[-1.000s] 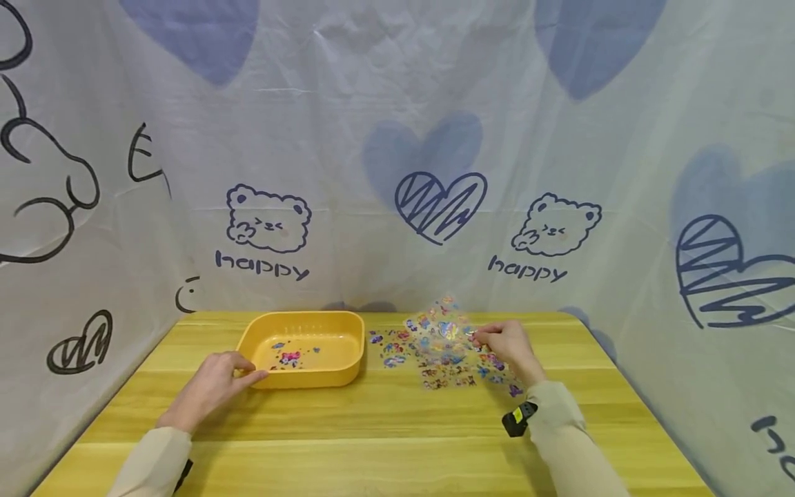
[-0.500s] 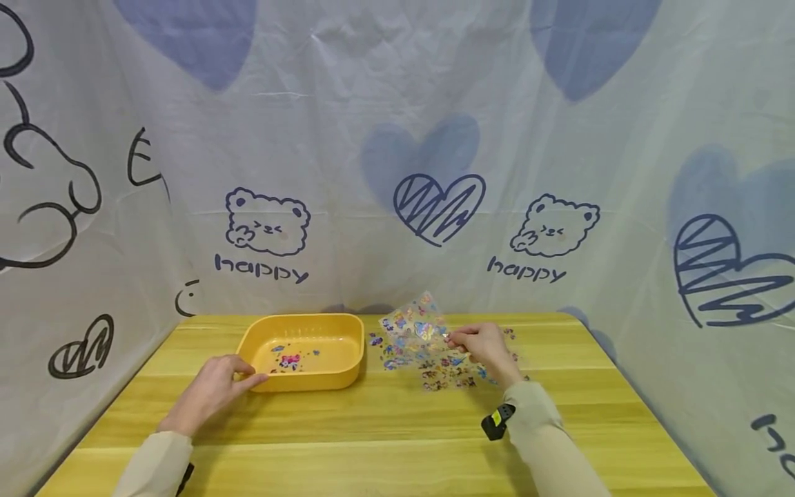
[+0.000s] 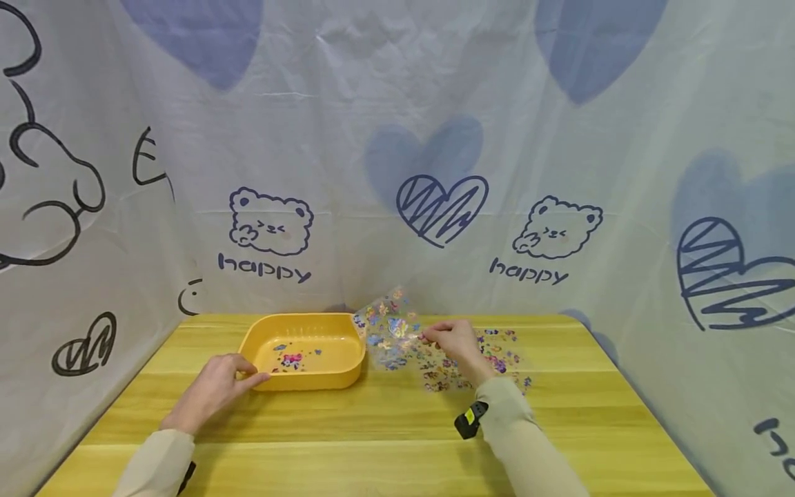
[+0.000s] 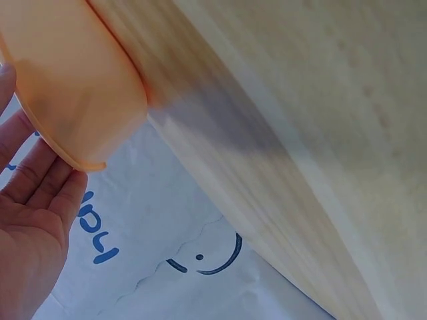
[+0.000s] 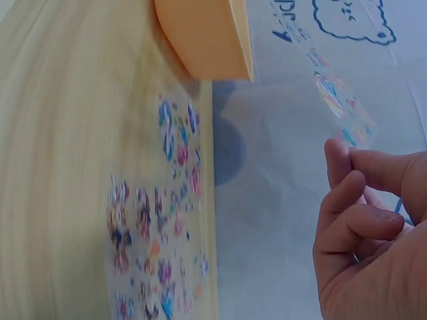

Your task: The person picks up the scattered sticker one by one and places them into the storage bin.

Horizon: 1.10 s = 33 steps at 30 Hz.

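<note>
My right hand (image 3: 456, 343) pinches a clear sticker sheet (image 3: 397, 327) by its edge between thumb and forefinger. The sheet is printed with small colourful figures and slants up beside the right end of a yellow plastic basin (image 3: 310, 380). In the right wrist view the sheet (image 5: 337, 100) hangs clear of the table. At the basin's near left corner my left hand (image 3: 208, 390) grips the rim, thumb over it and fingers along the outside wall. The left wrist view shows those fingers (image 4: 50, 177) against the rim. Inside the basin lie colourful stickers (image 3: 290, 359).
More clear sticker sheets (image 5: 157, 247) lie flat on the wooden table (image 3: 348, 442) right of the basin, partly hidden by my right arm. A white curtain (image 3: 348, 138) with hearts and bear drawings stands behind the table and along both sides.
My right hand has carried the sticker sheet leftward, from over the other sheets to the basin's right end. My left hand keeps its grip on the rim.
</note>
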Tool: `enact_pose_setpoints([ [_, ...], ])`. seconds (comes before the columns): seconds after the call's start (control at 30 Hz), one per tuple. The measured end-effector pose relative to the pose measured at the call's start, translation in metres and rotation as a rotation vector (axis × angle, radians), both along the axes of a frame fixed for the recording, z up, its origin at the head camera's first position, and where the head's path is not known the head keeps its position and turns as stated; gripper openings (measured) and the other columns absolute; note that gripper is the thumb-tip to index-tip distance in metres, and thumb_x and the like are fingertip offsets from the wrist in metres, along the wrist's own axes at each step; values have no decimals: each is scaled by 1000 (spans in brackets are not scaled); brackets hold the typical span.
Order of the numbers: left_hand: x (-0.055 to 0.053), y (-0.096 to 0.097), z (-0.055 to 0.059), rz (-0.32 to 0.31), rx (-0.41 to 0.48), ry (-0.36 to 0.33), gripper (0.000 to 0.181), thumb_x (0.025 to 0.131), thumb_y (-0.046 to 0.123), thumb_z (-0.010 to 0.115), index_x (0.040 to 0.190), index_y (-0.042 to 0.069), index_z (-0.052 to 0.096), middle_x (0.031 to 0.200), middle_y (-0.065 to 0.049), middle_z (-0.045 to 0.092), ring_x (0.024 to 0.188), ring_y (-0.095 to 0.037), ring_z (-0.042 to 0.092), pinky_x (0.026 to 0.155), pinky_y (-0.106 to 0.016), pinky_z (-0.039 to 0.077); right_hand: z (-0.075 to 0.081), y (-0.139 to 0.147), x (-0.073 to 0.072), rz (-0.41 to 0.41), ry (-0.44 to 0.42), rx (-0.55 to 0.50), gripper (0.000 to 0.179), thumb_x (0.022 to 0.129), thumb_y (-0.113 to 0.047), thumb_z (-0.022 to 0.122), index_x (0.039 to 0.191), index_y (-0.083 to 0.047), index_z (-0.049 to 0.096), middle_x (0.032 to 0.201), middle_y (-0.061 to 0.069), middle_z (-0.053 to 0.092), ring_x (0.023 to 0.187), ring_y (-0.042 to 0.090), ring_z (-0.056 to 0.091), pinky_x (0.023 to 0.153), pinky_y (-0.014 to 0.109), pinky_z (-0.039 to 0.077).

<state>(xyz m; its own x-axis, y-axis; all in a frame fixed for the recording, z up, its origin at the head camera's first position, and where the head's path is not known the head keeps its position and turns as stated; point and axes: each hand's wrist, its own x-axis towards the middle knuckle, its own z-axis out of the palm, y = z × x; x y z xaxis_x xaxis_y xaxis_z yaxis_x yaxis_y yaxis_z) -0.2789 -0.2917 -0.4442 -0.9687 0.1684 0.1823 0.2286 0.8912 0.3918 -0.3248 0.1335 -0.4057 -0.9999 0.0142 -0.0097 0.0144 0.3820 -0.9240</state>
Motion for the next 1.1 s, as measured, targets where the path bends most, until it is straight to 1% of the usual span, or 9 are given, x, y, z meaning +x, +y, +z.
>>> enact_pose_setpoints([
  [0.13, 0, 0, -1, 8, 5, -10, 42, 88, 42, 71, 99, 2, 76, 99, -15, 74, 87, -23, 63, 84, -50, 54, -1, -13, 0, 16, 5, -12, 19, 93, -22, 67, 99, -7, 76, 94, 8, 72, 60, 11, 44, 48, 25, 32],
  [0.23, 0, 1, -2, 7, 4, -3, 41, 88, 41, 71, 99, 2, 76, 99, -14, 74, 88, -24, 64, 84, -50, 54, -2, -24, -1, 33, 7, -24, 18, 93, -22, 68, 100, -7, 76, 100, 8, 70, 62, 13, 43, 54, 27, 37],
  [0.37, -1, 1, -2, 7, 2, -3, 43, 88, 43, 70, 99, 2, 76, 98, -13, 74, 88, -24, 64, 84, -50, 54, -4, -40, 0, 44, 6, -27, 18, 92, -24, 69, 99, -9, 76, 103, 6, 71, 76, 16, 54, 62, 29, 42],
  [0.43, -1, 1, -3, 12, 2, -7, 44, 88, 44, 70, 99, 2, 76, 98, -13, 74, 87, -23, 63, 84, -50, 54, -5, -50, 0, 33, -1, -43, 16, 91, -23, 69, 97, -9, 77, 100, 7, 72, 74, 17, 55, 59, 28, 41],
  [0.53, -1, 1, -4, 16, 3, -5, 44, 88, 44, 70, 99, 2, 76, 98, -14, 74, 87, -23, 63, 83, -49, 54, -8, -66, -1, 5, -15, -54, 15, 89, -21, 71, 94, -9, 77, 97, 6, 72, 83, 19, 62, 65, 30, 48],
  [0.6, 0, 1, -5, 13, 5, 6, 43, 88, 43, 71, 98, 2, 76, 98, -14, 74, 88, -24, 64, 84, -50, 54, -9, -77, -1, -19, -16, -50, 13, 87, -20, 72, 89, -9, 78, 92, 5, 74, 81, 19, 63, 67, 31, 50],
  [0.67, 1, 1, -5, 8, 5, 19, 42, 88, 42, 71, 97, 2, 76, 97, -13, 74, 89, -26, 65, 84, -50, 54, -11, -88, -1, -39, -14, -16, 12, 85, -22, 75, 86, -11, 78, 88, 1, 74, 85, 20, 64, 71, 32, 50],
  [0.8, 2, 0, -7, 3, 0, 44, 40, 88, 41, 72, 96, 2, 76, 95, -12, 74, 89, -26, 66, 85, -51, 54, -11, -110, 0, -53, -9, 66, 10, 82, -24, 77, 77, -15, 78, 77, -3, 74, 78, 16, 60, 67, 27, 43],
  [1.1, 0, -2, -3, -16, 11, 40, 36, 89, 40, 71, 94, 5, 77, 93, -10, 74, 84, -22, 63, 81, -47, 54, -10, -144, -1, -49, 19, 256, 17, 81, -21, 78, 65, -15, 74, 67, 1, 73, 53, 12, 51, 47, 23, 31],
])
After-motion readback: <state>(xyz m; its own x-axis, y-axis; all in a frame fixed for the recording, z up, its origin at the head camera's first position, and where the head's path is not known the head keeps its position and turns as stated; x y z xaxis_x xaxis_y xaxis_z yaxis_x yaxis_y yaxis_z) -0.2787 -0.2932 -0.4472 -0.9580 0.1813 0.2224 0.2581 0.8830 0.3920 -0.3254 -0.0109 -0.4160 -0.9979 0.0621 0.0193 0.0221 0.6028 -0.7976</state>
